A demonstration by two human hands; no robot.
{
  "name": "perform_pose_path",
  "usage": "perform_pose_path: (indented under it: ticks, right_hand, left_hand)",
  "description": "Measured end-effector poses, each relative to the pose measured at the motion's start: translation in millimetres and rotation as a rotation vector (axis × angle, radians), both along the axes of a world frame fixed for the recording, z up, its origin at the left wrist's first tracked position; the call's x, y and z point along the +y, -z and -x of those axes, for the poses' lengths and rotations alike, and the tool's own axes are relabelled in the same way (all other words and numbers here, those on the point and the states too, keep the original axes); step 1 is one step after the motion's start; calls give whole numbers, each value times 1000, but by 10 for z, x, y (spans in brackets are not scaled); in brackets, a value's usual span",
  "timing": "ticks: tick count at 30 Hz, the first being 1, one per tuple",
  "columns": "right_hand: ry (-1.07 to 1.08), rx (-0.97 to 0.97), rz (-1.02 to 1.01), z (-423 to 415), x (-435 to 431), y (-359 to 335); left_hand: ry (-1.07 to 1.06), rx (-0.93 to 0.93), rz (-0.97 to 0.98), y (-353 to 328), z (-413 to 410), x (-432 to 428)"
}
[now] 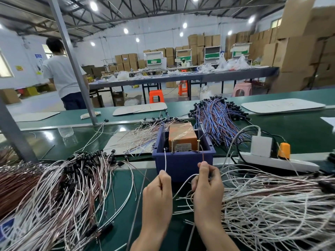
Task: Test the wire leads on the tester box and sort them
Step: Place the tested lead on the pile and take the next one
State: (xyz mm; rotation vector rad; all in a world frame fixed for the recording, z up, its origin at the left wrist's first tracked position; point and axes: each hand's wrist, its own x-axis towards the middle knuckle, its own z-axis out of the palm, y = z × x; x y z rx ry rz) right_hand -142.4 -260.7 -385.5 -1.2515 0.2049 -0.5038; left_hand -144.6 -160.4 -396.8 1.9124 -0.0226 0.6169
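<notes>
Blue plastic bin [183, 165] holding a tape-wrapped orange tester box [182, 136] sits mid-counter, with two brass screws [171, 145] upright at its near edge. Left hand [157, 192] pinches a white lead end [165, 160] raised near the left screw. Right hand [208, 185] pinches a brown lead end [203, 157] just below the right screw. Contact unclear. Heaps of white-and-brown leads [63, 187] flank both hands on the green counter [123, 196].

A factory hall: green conveyor bench [54, 122], stacked cartons [297, 51], long worktables [181, 77], steel truss roof [145, 9].
</notes>
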Motion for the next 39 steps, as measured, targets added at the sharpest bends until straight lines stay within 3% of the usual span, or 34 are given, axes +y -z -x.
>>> perform_pose_path:
  ticks: [39]
  right_hand:
    - [-141, 41, -14, -69, -104, -66]
  left_hand:
    - [93, -29, -32, 0, -27, -58]
